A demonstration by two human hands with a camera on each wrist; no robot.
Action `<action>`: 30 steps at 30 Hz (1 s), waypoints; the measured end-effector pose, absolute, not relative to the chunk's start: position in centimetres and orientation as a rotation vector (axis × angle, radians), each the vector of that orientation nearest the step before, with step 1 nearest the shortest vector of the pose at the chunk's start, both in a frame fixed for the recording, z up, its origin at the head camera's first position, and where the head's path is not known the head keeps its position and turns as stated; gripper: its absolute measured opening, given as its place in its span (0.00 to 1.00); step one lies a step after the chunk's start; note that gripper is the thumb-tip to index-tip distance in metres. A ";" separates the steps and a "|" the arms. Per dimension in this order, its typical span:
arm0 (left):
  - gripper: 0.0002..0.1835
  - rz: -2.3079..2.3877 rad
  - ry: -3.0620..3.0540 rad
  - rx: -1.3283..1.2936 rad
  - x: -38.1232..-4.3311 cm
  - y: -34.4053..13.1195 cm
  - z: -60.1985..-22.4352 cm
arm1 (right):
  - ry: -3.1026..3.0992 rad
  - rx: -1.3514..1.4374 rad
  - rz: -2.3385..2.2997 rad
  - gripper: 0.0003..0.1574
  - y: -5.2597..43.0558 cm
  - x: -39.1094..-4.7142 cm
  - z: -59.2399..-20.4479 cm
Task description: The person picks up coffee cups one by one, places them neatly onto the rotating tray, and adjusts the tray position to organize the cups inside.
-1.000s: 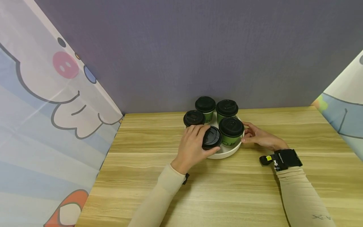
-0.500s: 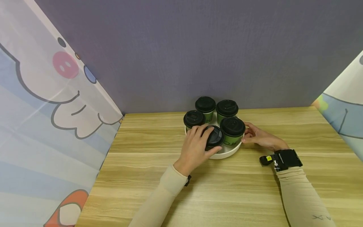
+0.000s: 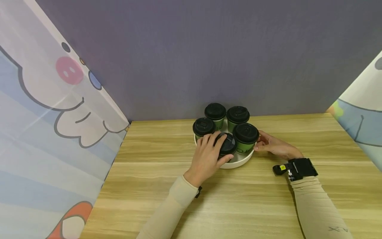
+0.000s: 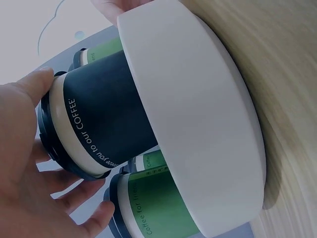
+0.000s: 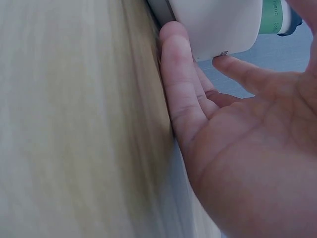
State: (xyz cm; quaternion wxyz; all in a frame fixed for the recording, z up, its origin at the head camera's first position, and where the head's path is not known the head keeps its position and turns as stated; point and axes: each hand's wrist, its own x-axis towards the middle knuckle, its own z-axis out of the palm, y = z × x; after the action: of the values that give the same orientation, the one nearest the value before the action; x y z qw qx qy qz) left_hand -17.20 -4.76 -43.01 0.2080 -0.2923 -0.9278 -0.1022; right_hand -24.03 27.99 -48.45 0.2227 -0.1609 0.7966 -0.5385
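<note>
A dark paper coffee cup with a black lid stands at the front of a round white tray. My left hand holds this cup at its lid from above, thumb on one side and fingers round the other. Beside it on the tray are several green coffee cups with black lids, such as the front right one and the left one. At the tray's right side, my right hand touches the outer wall with its fingertips, fingers fairly straight in the right wrist view.
The tray sits toward the back of a wooden table, near a grey upright panel. Cartoon-printed cloth hangs along the left side, with more at the right.
My left hand has shifted slightly right with the dark cup, bringing it against the front right green cup, which has also moved a little right. The right hand stays at the tray.
</note>
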 end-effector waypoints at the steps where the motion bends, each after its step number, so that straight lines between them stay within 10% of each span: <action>1: 0.39 -0.294 -2.584 -0.813 -17.2 -4.8 -43.1 | 2.198 -0.438 -1.485 0.56 28.0 -24.1 -48.5; 30: 0.33 -0.507 -2.510 -0.789 -18.1 -5.8 -43.2 | 2.174 -0.479 -1.529 0.53 27.8 -24.5 -49.0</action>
State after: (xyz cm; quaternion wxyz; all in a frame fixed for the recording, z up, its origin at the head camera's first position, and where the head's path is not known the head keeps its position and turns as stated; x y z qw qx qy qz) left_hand -18.08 -5.76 -43.17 0.2291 -0.2867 -0.9119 -0.1840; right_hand -24.50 27.79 -48.99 0.2190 -0.1732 0.7855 -0.5524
